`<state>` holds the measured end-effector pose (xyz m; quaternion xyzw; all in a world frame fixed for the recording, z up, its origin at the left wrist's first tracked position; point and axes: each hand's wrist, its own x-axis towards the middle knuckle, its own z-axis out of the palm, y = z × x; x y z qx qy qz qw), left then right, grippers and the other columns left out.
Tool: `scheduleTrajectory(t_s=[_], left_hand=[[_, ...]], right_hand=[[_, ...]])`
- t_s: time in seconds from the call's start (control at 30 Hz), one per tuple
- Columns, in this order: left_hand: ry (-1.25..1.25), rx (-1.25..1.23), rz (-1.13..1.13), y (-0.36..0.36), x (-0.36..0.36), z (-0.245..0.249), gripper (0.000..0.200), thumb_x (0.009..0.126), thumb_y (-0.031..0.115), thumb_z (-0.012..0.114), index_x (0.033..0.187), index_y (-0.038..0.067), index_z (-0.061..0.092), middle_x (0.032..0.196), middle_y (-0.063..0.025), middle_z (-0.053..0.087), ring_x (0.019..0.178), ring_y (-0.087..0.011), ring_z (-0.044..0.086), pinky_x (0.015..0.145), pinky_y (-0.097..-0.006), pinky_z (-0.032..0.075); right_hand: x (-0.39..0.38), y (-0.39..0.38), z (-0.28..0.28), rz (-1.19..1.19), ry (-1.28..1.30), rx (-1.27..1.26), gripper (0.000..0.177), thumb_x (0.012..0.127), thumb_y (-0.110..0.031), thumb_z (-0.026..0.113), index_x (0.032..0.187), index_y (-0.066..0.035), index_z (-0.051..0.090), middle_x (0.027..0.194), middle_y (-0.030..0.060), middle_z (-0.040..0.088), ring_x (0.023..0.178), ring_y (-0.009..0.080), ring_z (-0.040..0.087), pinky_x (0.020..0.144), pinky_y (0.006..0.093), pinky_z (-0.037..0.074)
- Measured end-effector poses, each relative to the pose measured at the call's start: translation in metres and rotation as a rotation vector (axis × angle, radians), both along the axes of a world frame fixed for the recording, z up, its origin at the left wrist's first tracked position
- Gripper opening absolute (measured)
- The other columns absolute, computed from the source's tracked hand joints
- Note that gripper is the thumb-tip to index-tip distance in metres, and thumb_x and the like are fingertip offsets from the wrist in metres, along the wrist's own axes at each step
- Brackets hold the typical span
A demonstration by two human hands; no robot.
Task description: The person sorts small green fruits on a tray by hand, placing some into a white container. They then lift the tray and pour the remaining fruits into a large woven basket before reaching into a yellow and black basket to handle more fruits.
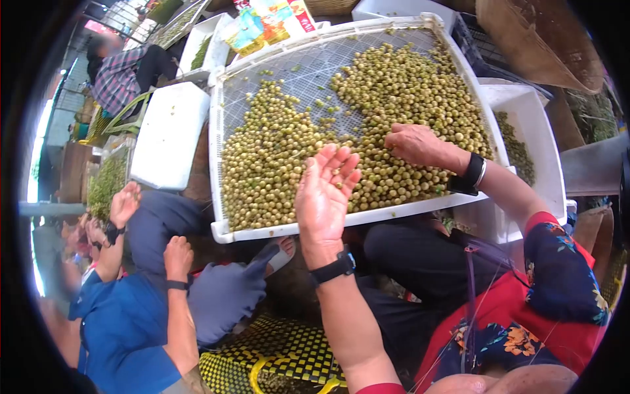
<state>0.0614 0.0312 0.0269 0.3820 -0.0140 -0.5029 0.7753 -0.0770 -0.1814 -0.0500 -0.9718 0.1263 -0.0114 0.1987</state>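
Note:
A white-rimmed mesh tray [354, 215] holds two joined heaps of small round green-yellow fruits [262, 157]. My left hand [325, 190] is raised over the tray's near edge, palm up, its fingers apart and slightly curled, with no fruit visible on the palm. A dark band sits on that wrist. At the right heap, my right hand [417, 143] rests on the fruits with its fingers bent and pressed together; whatever lies between the fingertips is hidden. The right wrist bears a dark band too.
A co-worker in blue [131, 328] sits at the left, hands raised. Another person [121, 79] sits farther back. Nearby are a white foam lid [170, 134], a white bin [545, 151] at the right, a yellow-black basket [295, 348] below and a colourful package [272, 23] behind the tray.

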Motion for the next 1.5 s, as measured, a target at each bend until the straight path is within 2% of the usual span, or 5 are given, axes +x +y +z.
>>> scheduleTrajectory(t_s=[0.4,0.53,0.67,0.87,1.5], left_hand=[[0.001,0.035,0.020,-0.005,-0.002,0.003,0.041,0.105,0.033,0.035,0.125,0.000,0.049,0.122,-0.0183,0.057,0.113,-0.0310,0.058,0.095,-0.0420,0.050],[0.014,0.013,0.052,-0.002,0.000,-0.003,0.035,0.104,0.028,0.040,0.122,0.001,0.052,0.117,-0.0161,0.060,0.110,-0.0301,0.060,0.093,-0.0419,0.051],[0.007,0.053,0.059,0.000,0.001,0.001,0.029,0.102,0.027,0.044,0.117,0.006,0.056,0.097,-0.0048,0.063,0.093,-0.0203,0.062,0.077,-0.0337,0.052],[-0.066,0.108,0.069,-0.003,-0.004,0.005,0.028,0.102,0.028,0.047,0.116,0.006,0.058,0.091,-0.0028,0.062,0.086,-0.0180,0.061,0.073,-0.0326,0.051],[-0.144,0.169,0.254,0.000,0.003,0.007,0.021,0.099,0.022,0.052,0.110,0.007,0.062,0.092,-0.0029,0.064,0.080,-0.0168,0.062,0.069,-0.0308,0.050]], right_hand=[[0.010,0.009,-0.006,0.053,0.060,-0.038,0.008,0.085,-0.015,0.059,0.087,-0.008,0.061,0.084,0.0099,0.059,0.079,0.0309,0.063,0.069,0.0442,0.048],[-0.002,0.001,0.014,-0.056,-0.274,0.370,0.009,0.088,-0.011,0.058,0.089,-0.002,0.059,0.080,0.0150,0.061,0.074,0.0351,0.061,0.065,0.0423,0.048],[-0.015,0.013,0.055,-0.190,-0.381,0.440,0.007,0.089,-0.008,0.059,0.092,-0.001,0.058,0.080,0.0148,0.061,0.076,0.0349,0.061,0.066,0.0415,0.048],[-0.014,0.002,0.031,0.003,-0.182,0.084,0.004,0.087,-0.009,0.059,0.089,-0.006,0.061,0.086,0.0112,0.057,0.085,0.0324,0.059,0.071,0.0431,0.047],[0.008,0.016,-0.006,0.060,0.052,-0.112,0.009,0.078,-0.011,0.062,0.082,-0.004,0.059,0.087,0.0112,0.061,0.090,0.0301,0.061,0.077,0.0417,0.046]])
